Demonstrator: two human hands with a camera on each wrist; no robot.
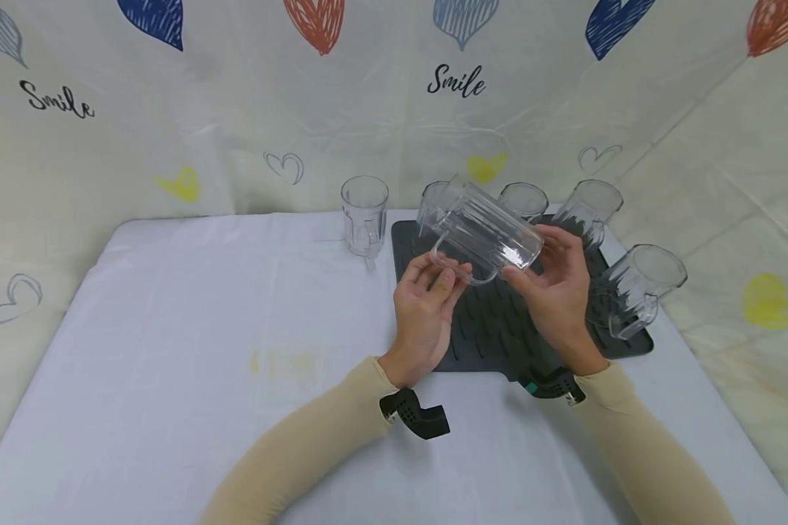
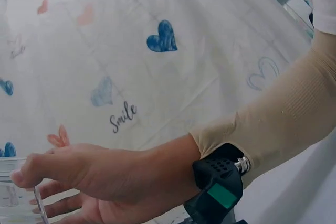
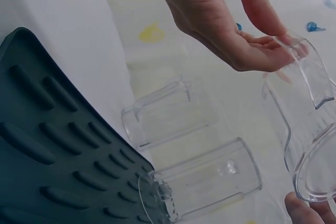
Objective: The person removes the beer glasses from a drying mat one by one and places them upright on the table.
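Tilted above the dark mat, a clear plastic mug (image 1: 489, 226) is held between both hands. My left hand (image 1: 423, 313) pinches its handle with thumb and fingertips, seen close up in the right wrist view, where the left hand (image 3: 226, 30) comes in from the top. Its base is gripped by my right hand (image 1: 554, 288), thumb on the near side and fingers behind. The left wrist view catches that right hand (image 2: 94, 177) and the mug's edge (image 2: 16, 190). Whether anything is inside the mug, I see nothing but clear walls.
A dark ridged mat (image 1: 479, 335) lies on the white table (image 1: 203, 328). Several similar clear mugs stand around: one mug (image 1: 365, 211) left of the mat, another mug (image 1: 637, 288) on its right side, others along its back. A patterned cloth (image 1: 381, 109) hangs behind.
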